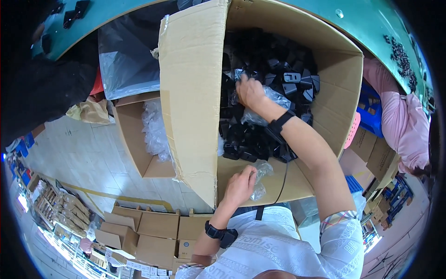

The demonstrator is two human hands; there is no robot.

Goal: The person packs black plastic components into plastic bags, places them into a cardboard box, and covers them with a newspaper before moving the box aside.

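A large open cardboard box [337, 69] in front of me holds many black plastic housings [290, 88], heaped loosely. My right hand [251, 95] reaches into it with fingers curled, slightly blurred, at a shiny bit of clear film [239, 73]. Under its wrist, a crumpled clear plastic bag [277, 97] lies over the housings. At the box's near side, my left hand [240, 187] is closed on another clear plastic bag [263, 169], which hangs out beside the fingers. Both wrists wear black bands, and a thin dark cord [284, 183] runs from the right one.
The box's wide flap [190, 88] folds out leftward. Beyond it stands a smaller carton [131, 139] with clear bags [155, 130] inside. Closed cartons [158, 225] stand at lower left. A person in pink [404, 121] is at the right, near a green table [371, 28].
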